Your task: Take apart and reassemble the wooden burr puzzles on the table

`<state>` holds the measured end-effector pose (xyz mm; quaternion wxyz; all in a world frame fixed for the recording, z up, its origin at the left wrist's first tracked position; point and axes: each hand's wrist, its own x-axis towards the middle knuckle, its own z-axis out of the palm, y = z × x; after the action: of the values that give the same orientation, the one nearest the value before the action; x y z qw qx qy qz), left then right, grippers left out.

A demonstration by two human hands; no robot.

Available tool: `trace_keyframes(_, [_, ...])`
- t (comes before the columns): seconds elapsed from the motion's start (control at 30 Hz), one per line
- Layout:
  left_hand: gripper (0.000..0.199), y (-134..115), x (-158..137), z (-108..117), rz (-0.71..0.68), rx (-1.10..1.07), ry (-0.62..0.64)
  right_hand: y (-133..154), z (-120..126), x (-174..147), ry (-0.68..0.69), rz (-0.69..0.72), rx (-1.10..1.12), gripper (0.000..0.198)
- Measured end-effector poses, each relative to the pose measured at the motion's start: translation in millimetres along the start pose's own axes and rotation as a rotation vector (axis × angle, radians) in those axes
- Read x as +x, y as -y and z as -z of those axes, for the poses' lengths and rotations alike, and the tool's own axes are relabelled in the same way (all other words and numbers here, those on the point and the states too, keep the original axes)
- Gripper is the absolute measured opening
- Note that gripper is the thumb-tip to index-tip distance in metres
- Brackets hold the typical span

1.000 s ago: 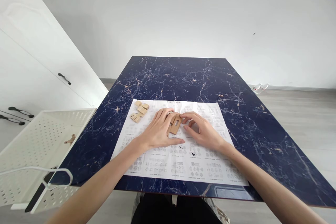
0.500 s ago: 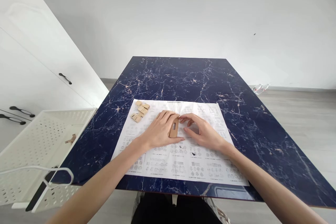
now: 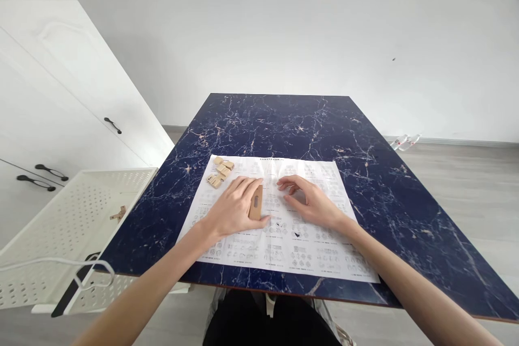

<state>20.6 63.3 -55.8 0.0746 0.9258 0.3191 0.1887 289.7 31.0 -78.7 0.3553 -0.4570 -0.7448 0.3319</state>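
Illumination is bright and diffuse; shadows are soft. Wide-angle distortion stretches the worktop (image 3: 279,130) at lower right. Fine print on the paper sheet (image 3: 247,240) is unresolved.

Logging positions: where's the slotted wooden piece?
Head view, below centre: the slotted wooden piece is in the left hand, over the printed sheet, left of the right hand.

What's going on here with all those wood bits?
A person's left hand has its grip around a slotted wooden piece, over a printed paper sheet on a dark blue table. The right hand is off to the right, loosely curled, with nothing seen in its grip. Some small wooden pieces lie near the sheet's far left corner.
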Motion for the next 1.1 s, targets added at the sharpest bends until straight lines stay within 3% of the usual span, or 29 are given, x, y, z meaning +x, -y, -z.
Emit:
trace_keyframes(0.3, [0.076, 14, -78, 29, 0.38, 0.096, -0.234, -1, 2, -1, 0.032, -0.016, -0.027, 0.033])
trace_keyframes(0.5, [0.082, 33, -79, 30, 0.519, 0.184, -0.255, -3, 3, -3, 0.037, -0.013, -0.032, 0.032])
trace_keyframes(0.9, [0.096, 45, -73, 23, 0.515, 0.206, -0.198, -4, 3, -3, 0.029, 0.003, -0.046, 0.028])
trace_keyframes(1.03, [0.097, 39, -74, 26, 0.438, 0.217, -0.268, -2, 3, -4, 0.021, -0.003, -0.055, 0.029])
trace_keyframes(1.1, [0.087, 27, -74, 28, 0.369, 0.212, -0.324, -2, 5, -3, 0.026, -0.007, -0.052, 0.03])
